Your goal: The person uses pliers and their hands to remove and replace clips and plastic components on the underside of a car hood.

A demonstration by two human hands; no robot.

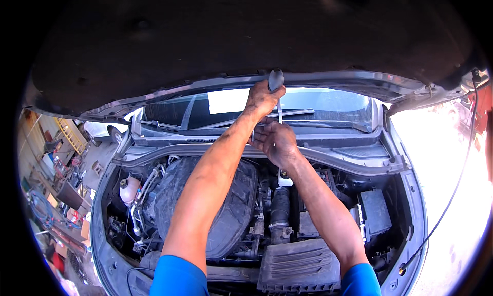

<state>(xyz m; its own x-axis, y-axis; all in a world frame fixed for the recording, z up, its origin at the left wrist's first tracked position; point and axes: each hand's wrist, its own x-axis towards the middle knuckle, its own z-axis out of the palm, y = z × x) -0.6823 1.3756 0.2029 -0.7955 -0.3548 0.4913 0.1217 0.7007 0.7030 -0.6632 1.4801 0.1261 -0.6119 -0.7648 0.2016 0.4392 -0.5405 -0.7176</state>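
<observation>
Gripping one tool (276,80) near one hood (246,34): left fingers (280,92); right fingers (260,137), hold unclear.

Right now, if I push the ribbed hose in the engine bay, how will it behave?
The ribbed hose will probably flex rather than stay rigid, given its ridged wall. Its lower end likely holds firm, since a clamp rings it. Its dull surface suggests it may not be very slippery.

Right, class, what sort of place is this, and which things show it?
Probably a vehicle repair workshop or yard: a raised hood above an exposed engine cover, plus a yellow ladder and a white car at left.
</observation>
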